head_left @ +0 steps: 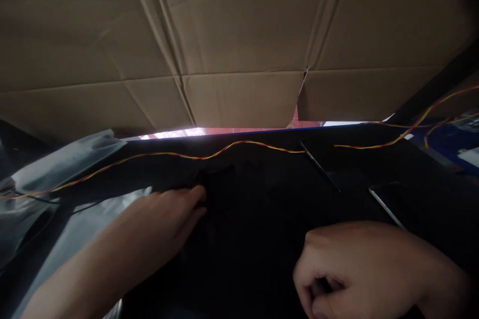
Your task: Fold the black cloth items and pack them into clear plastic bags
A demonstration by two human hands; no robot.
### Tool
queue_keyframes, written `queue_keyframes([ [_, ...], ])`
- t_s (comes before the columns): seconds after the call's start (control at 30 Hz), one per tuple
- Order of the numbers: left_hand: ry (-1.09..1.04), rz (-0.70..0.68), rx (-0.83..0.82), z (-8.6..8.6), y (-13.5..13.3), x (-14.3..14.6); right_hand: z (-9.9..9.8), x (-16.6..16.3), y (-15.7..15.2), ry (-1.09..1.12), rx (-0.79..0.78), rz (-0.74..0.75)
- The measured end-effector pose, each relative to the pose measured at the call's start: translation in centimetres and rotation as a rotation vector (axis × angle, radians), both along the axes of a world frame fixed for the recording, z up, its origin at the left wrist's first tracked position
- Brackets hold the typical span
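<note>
My left hand (172, 217) reaches in over a black surface (247, 239), its fingers bent together. Around its fingertips lies something dark that blends into the surface, too dim to name. At the lower right, my right hand (348, 266) is curled with the thumb close to the fingers. A dark gap shows inside that curl, and I cannot make out what, if anything, is held there. Beyond the right hand lie two flat, dark, phone-like slabs, one farther off (324, 159) and one nearer (392, 204), each with a pale edge.
A twisted red and yellow wire (239, 143) runs across the far part of the surface, passing the farther slab. Clear plastic bags (67, 159) lie at the left, with a pale sheet (82, 234) under my left forearm. Creased brown cardboard (243, 35) hangs overhead.
</note>
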State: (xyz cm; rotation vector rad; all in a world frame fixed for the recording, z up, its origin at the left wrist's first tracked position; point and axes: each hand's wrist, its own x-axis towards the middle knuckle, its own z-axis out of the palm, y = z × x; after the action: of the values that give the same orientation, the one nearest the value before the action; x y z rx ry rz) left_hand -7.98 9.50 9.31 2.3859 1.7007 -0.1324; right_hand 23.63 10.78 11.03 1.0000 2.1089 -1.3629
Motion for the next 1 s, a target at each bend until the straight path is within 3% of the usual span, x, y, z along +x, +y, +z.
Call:
queue_keyframes([
  [0.13, 0.157, -0.007, 0.232, -0.8, 0.9, 0.8, -0.4, -0.2, 0.0, 0.083, -0.017, -0.039],
  [0.23, 0.075, -0.057, 0.24, -2.0, 0.7, 0.9, -1.3, -0.9, 0.2, 0.372, 0.192, -0.186],
  [0.33, -0.022, -0.134, 0.106, -3.2, 0.3, 0.5, -2.5, -1.6, 0.5, 0.509, 0.436, -0.264],
  [0.47, -0.038, -0.17, -0.034, -4.2, 0.2, 0.3, -3.8, -2.3, 0.6, 0.539, 0.663, -0.08],
  [0.7, -0.058, -0.164, -0.016, -4.1, 0.9, -0.8, -6.4, -4.3, -2.9, 0.711, 0.89, 0.251],
  [0.77, -0.065, -0.147, -0.033, -3.7, 1.3, -1.6, -7.1, -4.4, -3.6, 0.708, 0.889, 0.301],
  [0.93, -0.116, -0.131, 0.038, -3.5, 2.1, -2.2, -5.8, -3.9, -3.2, 0.659, 0.525, 0.223],
  [1.0, -0.112, -0.186, 0.068, -4.1, 2.3, -1.5, -5.1, -4.0, -2.9, 0.687, 0.549, 0.175],
])
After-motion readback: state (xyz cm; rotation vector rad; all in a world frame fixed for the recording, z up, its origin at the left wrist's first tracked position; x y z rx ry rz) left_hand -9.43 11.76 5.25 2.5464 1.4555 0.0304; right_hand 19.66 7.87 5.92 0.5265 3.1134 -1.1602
